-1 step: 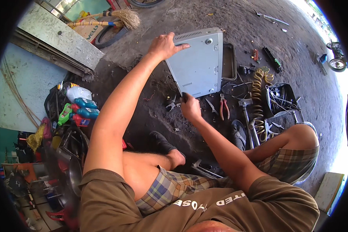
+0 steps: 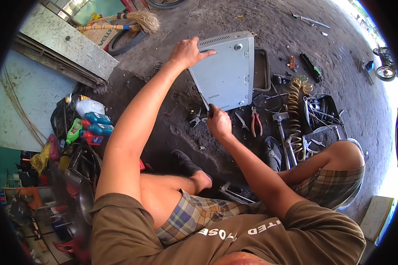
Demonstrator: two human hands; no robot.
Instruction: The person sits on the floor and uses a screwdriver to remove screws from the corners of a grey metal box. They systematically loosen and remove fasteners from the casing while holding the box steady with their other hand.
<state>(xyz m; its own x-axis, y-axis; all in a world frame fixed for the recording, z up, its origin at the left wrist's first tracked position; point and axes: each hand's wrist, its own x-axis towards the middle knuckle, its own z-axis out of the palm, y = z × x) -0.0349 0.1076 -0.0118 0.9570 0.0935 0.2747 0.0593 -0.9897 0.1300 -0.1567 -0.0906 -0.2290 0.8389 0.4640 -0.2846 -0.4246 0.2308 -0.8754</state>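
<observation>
- A metal casing (image 2: 227, 75) is propped on the ground between the two hands, tilted on its lower edge.
- The fingers of the left hand (image 2: 188, 52) are laid on its upper left corner.
- A thin tool (image 2: 205, 104) is pinched in the fingers of the right hand (image 2: 218, 123) and is set against the casing's lower left edge.
- Pliers (image 2: 255, 121) are found on the ground just right of the right-hand fingers.
- A coiled hose (image 2: 294, 106) lies farther right, with a tool crate (image 2: 321, 115) beyond it.
- A tray (image 2: 262, 70) is placed right of the casing, touching it.
- Bottles (image 2: 92, 121) are grouped well left of both hands.
- A broom (image 2: 132, 22) lies beyond the left-hand fingers, up and to the left.
</observation>
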